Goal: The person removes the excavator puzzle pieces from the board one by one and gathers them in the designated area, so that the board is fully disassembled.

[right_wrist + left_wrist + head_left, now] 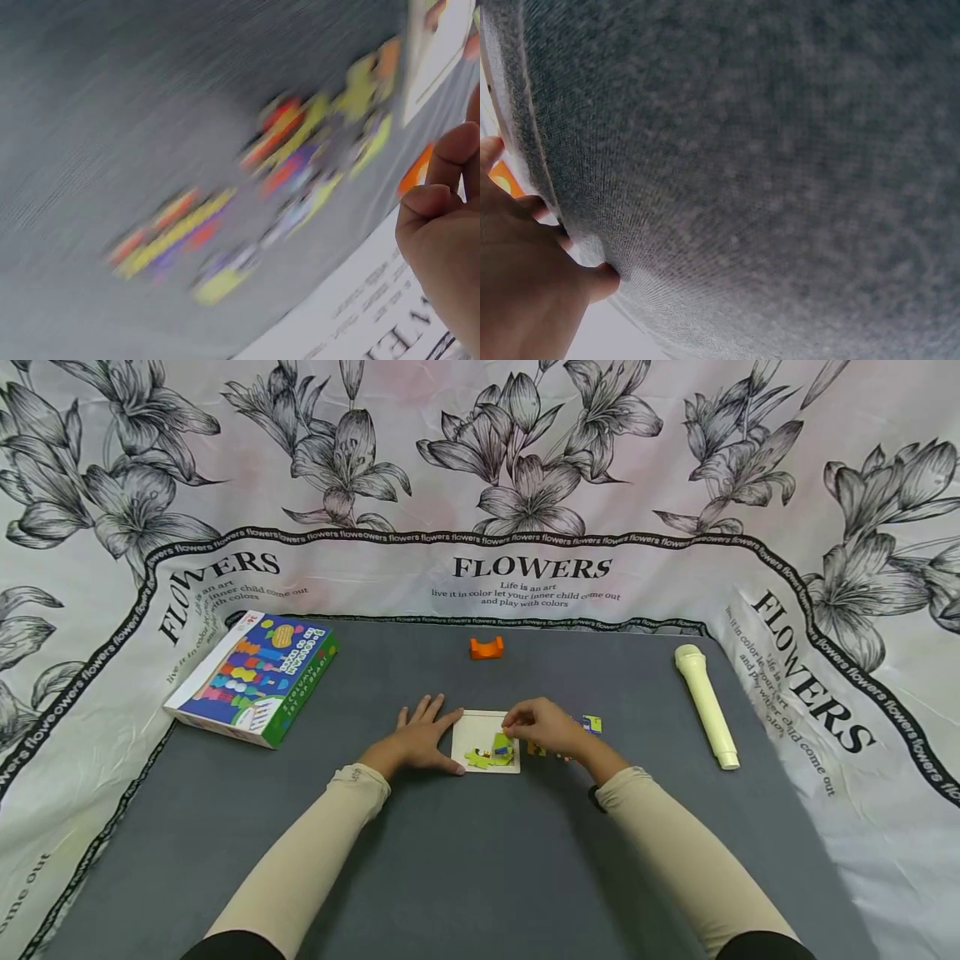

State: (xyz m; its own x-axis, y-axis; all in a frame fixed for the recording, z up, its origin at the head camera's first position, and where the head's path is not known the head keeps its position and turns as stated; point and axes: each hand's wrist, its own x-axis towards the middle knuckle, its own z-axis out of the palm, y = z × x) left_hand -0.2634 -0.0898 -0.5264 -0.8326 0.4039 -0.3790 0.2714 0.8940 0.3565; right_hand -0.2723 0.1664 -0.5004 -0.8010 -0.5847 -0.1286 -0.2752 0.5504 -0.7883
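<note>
In the head view, a small square white puzzle tray [468, 727] lies on the grey table, with several yellow-green jigsaw pieces [480, 760] in its lower and right part. My left hand [416, 743] rests at the tray's left side, fingers spread, thumb and forefinger at its edge. Over the tray's right side, my right hand [551, 727] pinches a small yellow-green puzzle piece, mostly hidden by the fingers. Beside the tray, partly under that hand, lie loose puzzle pieces [592, 724]; the right wrist view shows several more colourful pieces [214, 232], blurred.
A blue and green game box [255, 677] stands at the table's back left. An orange bracket-shaped block [487, 648] sits beyond the tray. To the right lies a pale yellow cylindrical stick [707, 706]. A flower-printed cloth [536, 581] hangs behind.
</note>
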